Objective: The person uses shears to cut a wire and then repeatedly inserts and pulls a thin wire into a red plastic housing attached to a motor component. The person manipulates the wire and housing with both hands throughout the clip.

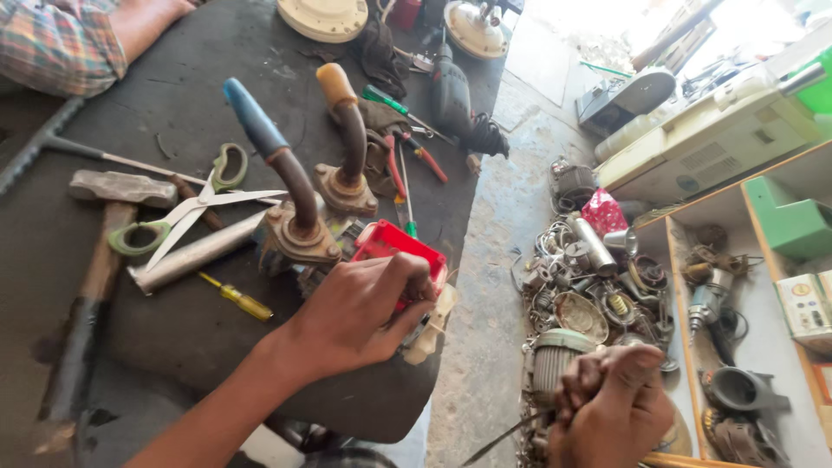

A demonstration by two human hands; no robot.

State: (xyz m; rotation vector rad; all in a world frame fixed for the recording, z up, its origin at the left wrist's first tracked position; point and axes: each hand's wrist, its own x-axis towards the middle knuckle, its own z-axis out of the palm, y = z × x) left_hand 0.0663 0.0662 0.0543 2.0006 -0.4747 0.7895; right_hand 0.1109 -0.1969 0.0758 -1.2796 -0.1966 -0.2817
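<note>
My left hand point(364, 312) grips a red plastic box-like part point(394, 244) with a cream piece beneath it, at the front right edge of the dark work table point(199, 95). My right hand point(611, 407) is closed low at the right over a heap of metal scrap parts point(598, 286), with a thin dark rod or wire point(503, 438) sticking out to the left from under the fist. Just behind my left hand stand two rusty bent levers, one with a blue grip point(256, 117) and one with a tan grip point(336, 87).
On the table lie green-handled scissors point(186, 208), a hammer point(104, 234), a metal tube point(195, 253), a yellow screwdriver point(236, 297), pliers point(416, 152) and a dark drill point(455, 100). Another person's checked sleeve point(56, 43) rests far left. Wooden shelves point(754, 286) with motors stand right.
</note>
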